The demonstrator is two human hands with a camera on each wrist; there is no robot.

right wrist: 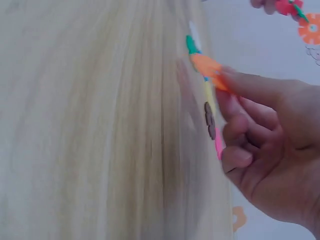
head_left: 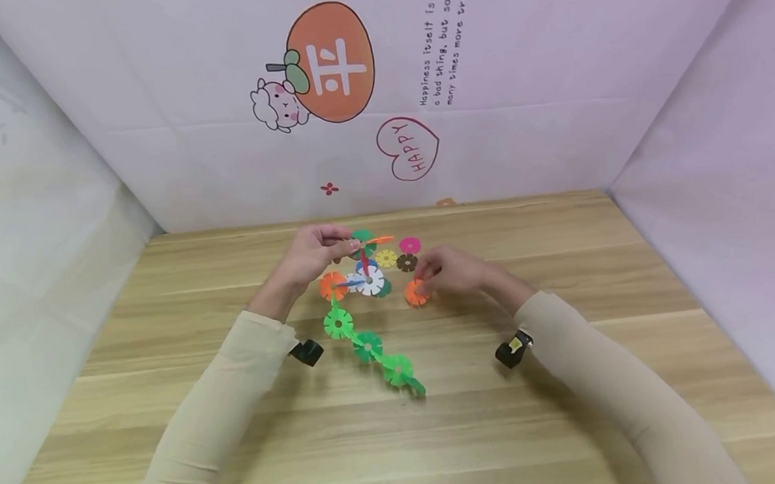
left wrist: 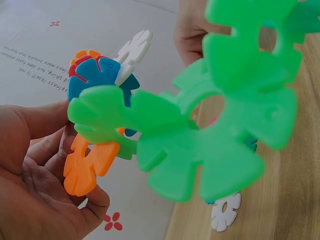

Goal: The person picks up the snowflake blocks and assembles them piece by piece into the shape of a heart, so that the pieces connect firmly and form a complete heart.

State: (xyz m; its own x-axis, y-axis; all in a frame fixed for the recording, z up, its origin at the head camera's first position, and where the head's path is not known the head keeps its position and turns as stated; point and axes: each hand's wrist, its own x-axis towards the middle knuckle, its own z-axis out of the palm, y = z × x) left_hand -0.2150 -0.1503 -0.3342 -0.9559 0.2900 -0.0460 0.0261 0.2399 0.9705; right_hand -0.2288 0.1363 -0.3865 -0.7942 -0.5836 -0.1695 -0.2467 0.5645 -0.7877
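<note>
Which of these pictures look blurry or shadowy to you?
Head view: soft shadows on the pale wooden table beside the beige fabric sleeves; left wrist view: bright-green plastic notched discs loom large, slightly soft; right wrist view: hazy overall, the orange plastic notched disc and the right hand slightly blurred.

Disc chain [head_left: 367, 338] left of single disc [head_left: 414, 296], loose discs [head_left: 402, 259] on tabletop [head_left: 479, 429] behind, backdrop [head_left: 528, 144] beyond

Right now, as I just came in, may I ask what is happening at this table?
A person's left hand holds a chain of interlocked notched plastic discs, its green section reaching toward the person. The right hand pinches a separate orange disc. A pink disc, a yellow disc and a brown disc lie on the wooden table.
</note>
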